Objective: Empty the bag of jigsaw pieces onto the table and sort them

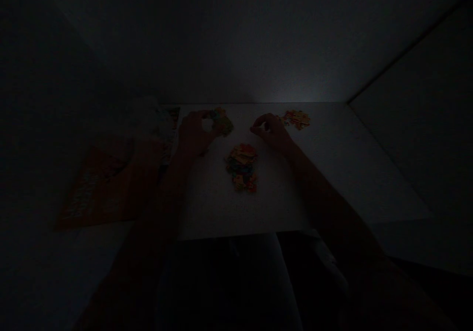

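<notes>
The scene is very dark. My left hand (195,133) is at the left edge of a pile of green and orange jigsaw puzzle pieces (222,122), its thumb and forefinger curved apart and touching or almost touching the pile. To the right, my right hand (271,131) has thumb and forefinger pinched together above the white tabletop (210,198); whatever is between the fingertips is too small and dim to name. Nearer to me, between the forearms, lies a larger heap of puzzle pieces (242,161), yellow, red and green. Orange and yellow pieces (297,119) lie just beyond my right hand.
An orange printed bag or package (99,188) lies to the left beside my forearm, with crumpled clear plastic (146,116) behind it. A pale wall (236,50) borders the table's far edge. My legs (236,281) are below the near edge.
</notes>
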### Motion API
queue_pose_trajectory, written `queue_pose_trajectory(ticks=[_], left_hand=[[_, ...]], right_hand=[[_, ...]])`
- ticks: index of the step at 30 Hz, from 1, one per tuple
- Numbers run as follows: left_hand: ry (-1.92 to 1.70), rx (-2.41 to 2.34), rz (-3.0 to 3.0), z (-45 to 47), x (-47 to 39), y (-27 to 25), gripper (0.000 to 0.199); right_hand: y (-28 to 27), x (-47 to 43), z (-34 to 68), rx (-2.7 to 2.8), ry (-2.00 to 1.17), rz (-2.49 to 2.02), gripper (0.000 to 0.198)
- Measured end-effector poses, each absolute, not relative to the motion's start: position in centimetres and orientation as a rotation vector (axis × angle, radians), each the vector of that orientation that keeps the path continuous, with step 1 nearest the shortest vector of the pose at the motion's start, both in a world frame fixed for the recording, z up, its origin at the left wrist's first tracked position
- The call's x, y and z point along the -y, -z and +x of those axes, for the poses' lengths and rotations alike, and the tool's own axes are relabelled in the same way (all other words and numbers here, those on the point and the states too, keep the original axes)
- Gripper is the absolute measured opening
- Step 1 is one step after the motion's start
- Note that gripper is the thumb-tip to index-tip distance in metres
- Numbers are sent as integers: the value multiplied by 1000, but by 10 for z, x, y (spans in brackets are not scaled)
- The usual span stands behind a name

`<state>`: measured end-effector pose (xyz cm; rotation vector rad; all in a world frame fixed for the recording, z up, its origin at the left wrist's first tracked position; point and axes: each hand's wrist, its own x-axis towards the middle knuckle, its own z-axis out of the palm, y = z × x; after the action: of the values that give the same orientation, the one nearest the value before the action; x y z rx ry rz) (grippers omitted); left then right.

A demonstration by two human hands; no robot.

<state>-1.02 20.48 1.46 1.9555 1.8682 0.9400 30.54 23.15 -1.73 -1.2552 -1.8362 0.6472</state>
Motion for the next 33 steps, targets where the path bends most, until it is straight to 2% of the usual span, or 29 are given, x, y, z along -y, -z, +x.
queue_pose_trajectory(ticks=[2, 3, 12, 18, 23, 28, 33], left_hand=[[-772, -1929, 2075, -8, -203, -10, 88], [-726, -1922, 2111, -5, -202, -7, 89], [-753, -1713, 2202, -2, -206, 4, 47], [-770, -1772, 2189, 9, -204, 4, 58], [-887, -1858, 2008, 21, -209, 9, 41], [-865, -1777, 1865, 17, -215, 11, 60], [-870, -1683, 1852, 7, -221, 16, 65]], right_hand=[[19, -234, 307, 1772, -601, -1355, 23], [20, -234, 306, 1757, -598, -1384, 21], [23, -227, 299, 1862, -625, -1320, 26], [26, -225, 293, 1901, -616, -1329, 26], [28, -225, 289, 1902, -601, -1353, 29], [32, -225, 290, 1884, -608, -1367, 34], [35, -226, 292, 1893, -624, -1357, 33]])
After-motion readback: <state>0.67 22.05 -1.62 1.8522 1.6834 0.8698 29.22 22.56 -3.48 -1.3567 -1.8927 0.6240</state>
